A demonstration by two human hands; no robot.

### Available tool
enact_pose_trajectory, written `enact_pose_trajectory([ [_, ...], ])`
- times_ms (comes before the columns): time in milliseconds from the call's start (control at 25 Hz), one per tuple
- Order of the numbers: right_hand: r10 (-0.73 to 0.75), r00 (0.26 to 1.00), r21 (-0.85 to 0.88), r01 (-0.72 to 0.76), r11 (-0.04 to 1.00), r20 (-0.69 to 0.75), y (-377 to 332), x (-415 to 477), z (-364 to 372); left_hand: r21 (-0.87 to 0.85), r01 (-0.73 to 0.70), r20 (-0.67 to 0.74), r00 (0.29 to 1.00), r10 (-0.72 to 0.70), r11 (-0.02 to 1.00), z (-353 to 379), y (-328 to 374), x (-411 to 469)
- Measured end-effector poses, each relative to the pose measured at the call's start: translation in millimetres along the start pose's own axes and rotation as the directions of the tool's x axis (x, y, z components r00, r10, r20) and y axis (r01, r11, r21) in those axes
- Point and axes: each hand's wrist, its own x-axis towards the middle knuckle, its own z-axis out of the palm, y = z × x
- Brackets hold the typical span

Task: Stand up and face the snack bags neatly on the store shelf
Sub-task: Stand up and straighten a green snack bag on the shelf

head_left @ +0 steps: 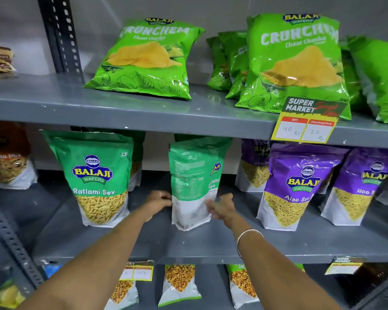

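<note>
Both hands grip one green Ratlami Sev pouch (194, 182) upright on the middle shelf (211, 245) (back panel turned mostly outward): left hand (158, 201) at its left edge, right hand (221, 208) seemingly pinching the right edge.

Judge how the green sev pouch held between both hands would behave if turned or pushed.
The sev pouch probably tips easily: it stands tall on a narrow base. Its glossy film looks slippery. The left hand and right hand steady its lower sides, which suggests it flexes.
</note>
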Motion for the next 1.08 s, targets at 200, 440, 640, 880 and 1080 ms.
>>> enact_pose_trajectory([
  [200, -0.014, 0.931, -0.090, 0.050, 0.995, 0.364, 8, -10, -11, -0.042, 0.039, 0.112, 0.993, -0.034, 0.998, 8, -4, -11],
  [440, -0.161, 0.949, -0.340, 0.250, 0.906, 0.269, 15, -20, 1, -0.071, 0.002, 0.112, 0.994, 0.006, 0.997, 29, 9, -17],
  [640, -0.232, 0.951, -0.176, 0.269, 0.947, 0.204, 19, -12, -5, -0.146, 0.072, 0.139, 0.989, -0.051, 0.987, 28, 12, -16],
  [880, -0.224, 0.934, -0.136, 0.269, 0.953, 0.279, 26, 11, -26, -0.020, -0.028, 0.078, 0.997, 0.029, 0.999, 37, 25, -2],
  [1080, -0.214, 0.934, -0.086, 0.248, 0.965, 0.287, 19, 9, -44, -0.060, -0.014, 0.166, 0.986, 0.023, 0.998, 38, 36, 13],
])
